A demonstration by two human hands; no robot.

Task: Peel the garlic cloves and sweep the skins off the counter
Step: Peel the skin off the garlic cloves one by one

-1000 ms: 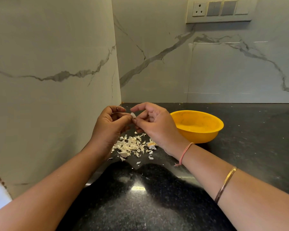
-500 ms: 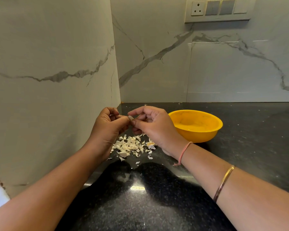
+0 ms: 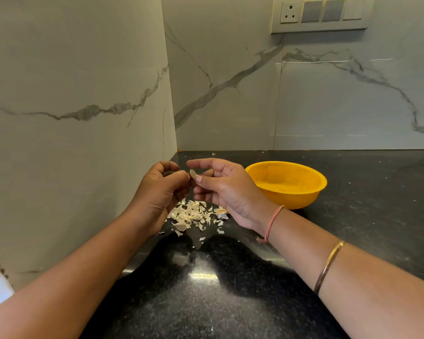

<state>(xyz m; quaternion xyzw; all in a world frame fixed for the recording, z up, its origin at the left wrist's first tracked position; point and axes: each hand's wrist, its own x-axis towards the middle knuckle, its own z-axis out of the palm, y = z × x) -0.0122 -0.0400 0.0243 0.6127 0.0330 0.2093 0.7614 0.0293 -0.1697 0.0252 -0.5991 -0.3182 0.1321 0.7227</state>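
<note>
Black speckled counter [image 3: 367, 241] fills the lower field, meeting marble-patterned wall panels [image 3: 230, 94] at 12 and 9 o'clock. Yellow bowl [image 3: 286, 184] stands upright on the counter at 3 o'clock of the hands, just beside the right wrist; its contents cannot be made out. Left hand [image 3: 159, 192] and right hand [image 3: 225, 189] are raised above the counter, fingertips meeting. Left hand: fingers curled, tips closed on the garlic clove [image 3: 193, 172]. Right hand: thumb pressed to the clove from 5 o'clock, forefinger extended above it, remaining fingers loosely bent. The clove sits between the two hands, clear of the counter. Pile of skins [image 3: 193, 216] lies on the counter at 6 o'clock of the clove, directly below the hands, with loose flakes scattered towards 6 o'clock.
</note>
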